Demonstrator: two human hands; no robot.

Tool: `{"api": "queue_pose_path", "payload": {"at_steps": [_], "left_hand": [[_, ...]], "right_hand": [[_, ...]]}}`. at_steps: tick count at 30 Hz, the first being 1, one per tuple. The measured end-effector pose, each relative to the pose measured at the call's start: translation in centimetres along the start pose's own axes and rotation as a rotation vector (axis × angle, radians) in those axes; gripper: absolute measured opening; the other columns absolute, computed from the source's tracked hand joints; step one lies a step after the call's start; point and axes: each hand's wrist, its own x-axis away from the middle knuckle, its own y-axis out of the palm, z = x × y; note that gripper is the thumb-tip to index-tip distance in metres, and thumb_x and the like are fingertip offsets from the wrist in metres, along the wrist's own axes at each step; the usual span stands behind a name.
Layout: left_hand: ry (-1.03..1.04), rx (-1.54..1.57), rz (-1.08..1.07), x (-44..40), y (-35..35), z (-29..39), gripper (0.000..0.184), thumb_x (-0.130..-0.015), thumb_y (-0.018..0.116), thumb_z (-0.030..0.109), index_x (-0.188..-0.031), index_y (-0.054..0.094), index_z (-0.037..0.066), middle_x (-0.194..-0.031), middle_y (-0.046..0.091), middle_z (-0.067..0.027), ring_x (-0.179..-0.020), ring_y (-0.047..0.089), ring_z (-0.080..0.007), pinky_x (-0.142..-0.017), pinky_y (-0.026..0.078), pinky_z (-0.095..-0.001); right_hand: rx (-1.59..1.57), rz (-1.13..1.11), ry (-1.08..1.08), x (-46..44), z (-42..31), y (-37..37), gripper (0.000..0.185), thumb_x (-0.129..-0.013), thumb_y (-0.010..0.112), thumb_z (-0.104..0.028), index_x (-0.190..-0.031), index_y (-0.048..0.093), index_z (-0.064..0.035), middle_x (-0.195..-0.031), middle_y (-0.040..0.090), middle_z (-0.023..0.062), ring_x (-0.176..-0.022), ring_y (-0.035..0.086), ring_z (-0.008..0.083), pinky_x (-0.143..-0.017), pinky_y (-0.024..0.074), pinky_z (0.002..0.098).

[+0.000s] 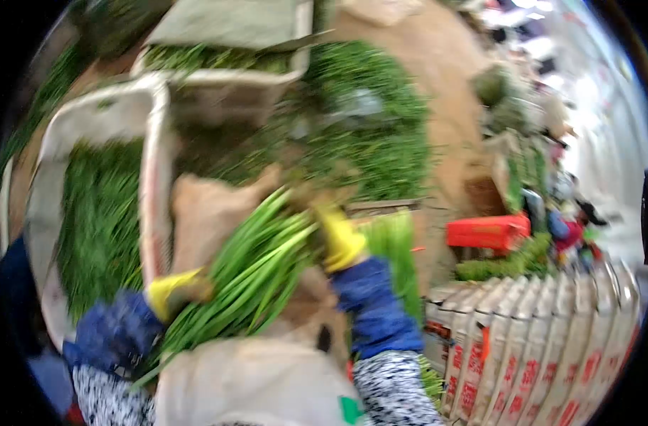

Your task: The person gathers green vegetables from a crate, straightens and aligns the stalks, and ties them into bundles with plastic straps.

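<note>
A bunch of long green chives (242,259) lies slantwise over my lap, its paler ends at the upper right. My left hand (185,290), in a yellow glove with a dirty palm, is closed on the bunch's lower left side. Its fingers are partly hidden. At the paler ends is my right hand (331,234), also yellow-gloved; its dark fingers are smeared by motion, so their grip is unclear. Brown cloth (210,216) covers my legs beneath the bunch. Just right of my right forearm, more pale green stalks (395,248) stand in a row.
On the left, a white plastic crate (154,177) contains green leaves (100,220). A large heap of greens (374,121) covers the floor ahead. To the right are a red box (487,232) and a row of white crates with red lettering (530,348). People (569,231) are farther back.
</note>
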Motion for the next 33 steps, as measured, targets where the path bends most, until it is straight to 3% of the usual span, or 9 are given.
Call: {"api": "queue_pose_path", "payload": {"at_steps": [1,3,9,12,18,21,27,31,33], "left_hand": [[-0.011,-0.007,0.002,-0.3,0.2,0.3,0.081,-0.075,0.078,0.027,-0.140,0.042,-0.003,-0.125,0.061,-0.0179,-0.108,0.064,-0.0246,-0.095,0.052,-0.0376],[-0.026,0.017,0.030,-0.2,0.0,0.2,0.082,-0.075,0.079,0.029,-0.141,0.041,-0.002,-0.125,0.061,-0.0180,-0.108,0.064,-0.0248,-0.095,0.053,-0.0381],[-0.082,-0.012,0.189,-0.4,-5.0,-1.6,0.088,-0.063,0.074,0.007,-0.142,0.038,-0.004,-0.125,0.060,-0.0223,-0.103,0.066,-0.0315,-0.094,0.053,-0.0431],[0.142,0.185,0.195,-0.3,-5.6,-2.7,0.089,-0.061,0.073,0.007,-0.142,0.038,-0.005,-0.127,0.059,-0.0235,-0.106,0.065,-0.0326,-0.094,0.053,-0.0448],[0.227,0.062,0.005,-2.9,-1.9,3.4,0.079,-0.074,0.073,0.035,-0.137,0.045,-0.004,-0.117,0.063,-0.0193,-0.094,0.068,-0.0293,-0.082,0.058,-0.0387],[0.058,-0.112,0.178,-4.2,1.6,3.4,0.074,-0.070,0.070,0.020,-0.135,0.046,-0.006,-0.116,0.064,-0.0188,-0.095,0.067,-0.0276,-0.084,0.057,-0.0382],[0.153,-0.013,0.072,-2.4,-1.0,0.4,0.071,-0.092,0.058,0.053,-0.141,0.042,0.004,-0.128,0.058,-0.0164,-0.105,0.063,-0.0274,-0.092,0.054,-0.0433],[0.203,-0.160,0.212,1.5,-2.1,-2.6,0.099,-0.076,0.059,0.075,-0.140,0.044,0.002,-0.132,0.056,-0.0176,-0.112,0.060,-0.0306,-0.096,0.051,-0.0432],[0.173,-0.416,0.148,3.0,2.5,-0.8,0.086,-0.071,0.074,0.041,-0.141,0.043,0.002,-0.130,0.058,-0.0147,-0.115,0.059,-0.0253,-0.098,0.048,-0.0385]], "right_hand": [[0.006,-0.242,-0.033,-0.9,-2.5,3.7,0.050,-0.104,0.043,-0.034,-0.142,0.044,-0.0023,-0.140,0.052,0.0108,-0.126,0.049,0.0207,-0.107,0.0376,0.0325],[0.028,0.060,-0.128,-0.9,-4.8,4.2,0.045,-0.104,0.043,-0.026,-0.142,0.044,-0.0029,-0.137,0.053,0.0108,-0.125,0.050,0.0205,-0.108,0.0371,0.0328],[0.251,0.044,-0.204,-2.0,2.5,2.1,0.048,-0.104,0.041,-0.020,-0.148,0.032,-0.0029,-0.146,0.042,0.0102,-0.131,0.042,0.0167,-0.112,0.0323,0.0305],[-0.085,0.466,-0.498,0.6,-5.5,4.0,0.071,-0.094,0.058,-0.047,-0.147,0.035,-0.0040,-0.141,0.047,0.0103,-0.126,0.046,0.0219,-0.110,0.0356,0.0389],[-0.288,0.006,-0.356,2.1,-1.8,9.6,0.079,-0.091,0.062,-0.048,-0.152,0.027,-0.0120,-0.146,0.042,0.0090,-0.134,0.040,0.0205,-0.112,0.0348,0.0375],[-0.607,-0.090,-0.241,1.0,-4.2,10.2,0.070,-0.091,0.066,-0.042,-0.145,0.035,-0.0091,-0.138,0.050,0.0094,-0.126,0.049,0.0205,-0.102,0.0452,0.0351],[-0.949,-0.134,-0.286,0.1,-4.0,10.2,0.065,-0.089,0.069,-0.030,-0.143,0.037,-0.0144,-0.115,0.063,0.0122,-0.105,0.063,0.0272,-0.095,0.0519,0.0453],[-0.898,-0.027,-0.385,-1.9,-3.7,8.3,0.051,-0.092,0.066,-0.023,-0.136,0.043,-0.0102,-0.106,0.064,0.0107,-0.094,0.066,0.0254,-0.082,0.0576,0.0401],[-0.849,0.075,-0.378,-3.1,-3.0,7.6,0.043,-0.093,0.064,-0.026,-0.129,0.050,-0.0079,-0.103,0.065,0.0098,-0.088,0.067,0.0227,-0.078,0.0585,0.0381]]}}
